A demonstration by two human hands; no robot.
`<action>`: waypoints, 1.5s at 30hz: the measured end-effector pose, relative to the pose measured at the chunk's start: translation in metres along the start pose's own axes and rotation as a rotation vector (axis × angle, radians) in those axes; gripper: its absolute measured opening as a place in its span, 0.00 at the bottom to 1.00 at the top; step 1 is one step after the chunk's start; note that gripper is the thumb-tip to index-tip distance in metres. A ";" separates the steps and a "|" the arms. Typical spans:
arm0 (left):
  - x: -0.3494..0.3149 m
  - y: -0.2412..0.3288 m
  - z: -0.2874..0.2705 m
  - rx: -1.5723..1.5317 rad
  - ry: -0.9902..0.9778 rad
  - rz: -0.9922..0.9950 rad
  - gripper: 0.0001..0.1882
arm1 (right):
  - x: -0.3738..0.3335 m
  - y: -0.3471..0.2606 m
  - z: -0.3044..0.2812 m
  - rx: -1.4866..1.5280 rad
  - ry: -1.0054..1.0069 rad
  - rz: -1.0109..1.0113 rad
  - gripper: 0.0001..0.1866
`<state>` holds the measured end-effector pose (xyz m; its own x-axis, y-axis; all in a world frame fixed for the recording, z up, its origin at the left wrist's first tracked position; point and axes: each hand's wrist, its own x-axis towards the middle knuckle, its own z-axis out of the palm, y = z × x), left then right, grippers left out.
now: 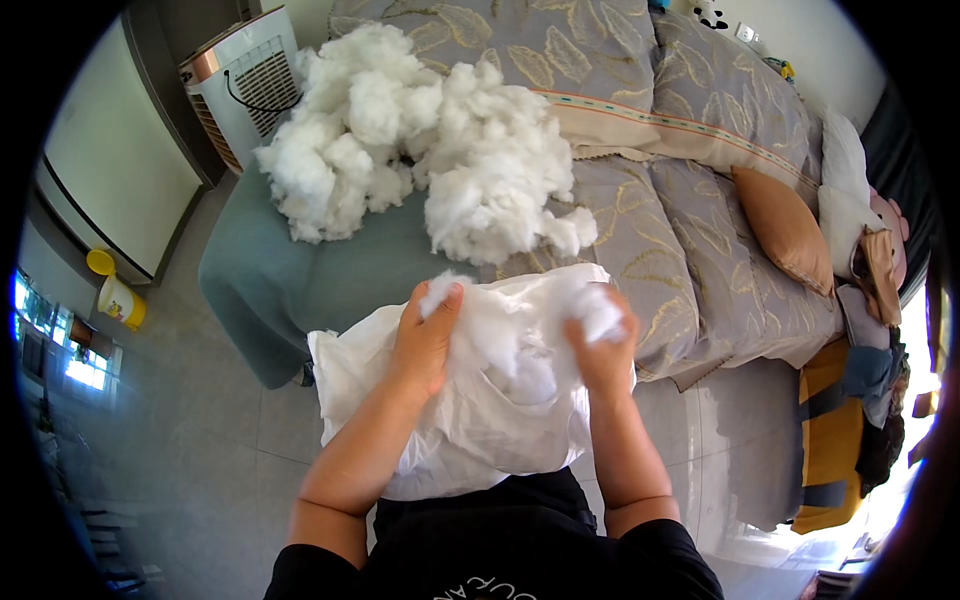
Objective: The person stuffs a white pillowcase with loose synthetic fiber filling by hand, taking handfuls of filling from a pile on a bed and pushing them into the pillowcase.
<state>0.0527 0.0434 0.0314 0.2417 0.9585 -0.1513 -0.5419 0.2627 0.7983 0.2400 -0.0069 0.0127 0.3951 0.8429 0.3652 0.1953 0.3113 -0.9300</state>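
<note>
Grey leaf-patterned bedspread point(700, 285) and blue-green throw point(265, 280), white fibrefill heap point(490, 190) lying on them | left hand point(425, 335) pinches one tuft point(437, 294), right hand point(608, 345) curls around second tuft point(597, 313), both above white cloth cover point(362, 372) | better to loosen each tuft gently, without haste

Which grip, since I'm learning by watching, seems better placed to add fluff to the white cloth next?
Probably the right grip: it holds the fuller-looking tuft, over the right side of the white cloth. The left grip pinches a smaller tuft.
</note>
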 end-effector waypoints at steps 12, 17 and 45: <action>-0.002 -0.015 -0.002 0.038 -0.102 -0.007 0.11 | -0.004 0.001 0.022 -0.116 -0.021 -0.291 0.13; -0.002 -0.008 -0.002 0.122 -0.141 0.122 0.14 | 0.006 -0.009 0.009 -0.394 0.069 -0.332 0.18; -0.012 0.003 0.009 -0.001 0.005 -0.123 0.11 | 0.004 -0.031 -0.001 0.095 -0.352 -0.216 0.18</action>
<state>0.0560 0.0319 0.0409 0.3026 0.9195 -0.2508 -0.5091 0.3784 0.7730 0.2370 -0.0134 0.0432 0.0200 0.8471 0.5310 0.1494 0.5226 -0.8394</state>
